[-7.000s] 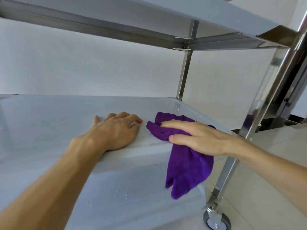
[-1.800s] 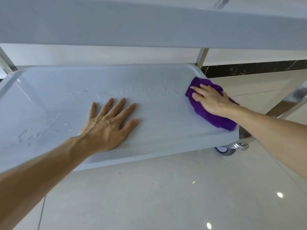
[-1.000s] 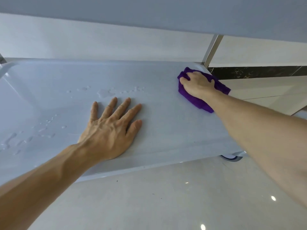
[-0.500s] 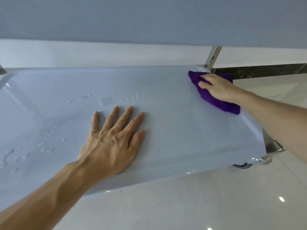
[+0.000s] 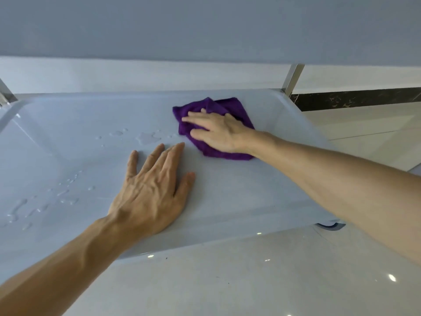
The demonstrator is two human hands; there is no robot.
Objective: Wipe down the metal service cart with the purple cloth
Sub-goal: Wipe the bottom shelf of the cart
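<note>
The purple cloth (image 5: 222, 107) lies bunched on the lower shelf (image 5: 250, 197) of the metal cart, right of centre. My right hand (image 5: 216, 131) presses flat on it with straight fingers pointing left. My left hand (image 5: 152, 190) rests flat on the shelf near its front edge, fingers spread. Water drops (image 5: 148, 137) lie on the shelf just left of the cloth, and more drops (image 5: 41, 204) sit at the far left.
The upper shelf (image 5: 205, 26) hangs low across the top of the view. A chrome post (image 5: 292, 78) stands at the back right corner. A caster wheel (image 5: 330, 225) shows under the front right corner. Glossy floor tiles (image 5: 250, 281) lie below.
My right hand has slid the cloth from the back right corner leftward toward the middle of the shelf. My left hand has stayed flat in place.
</note>
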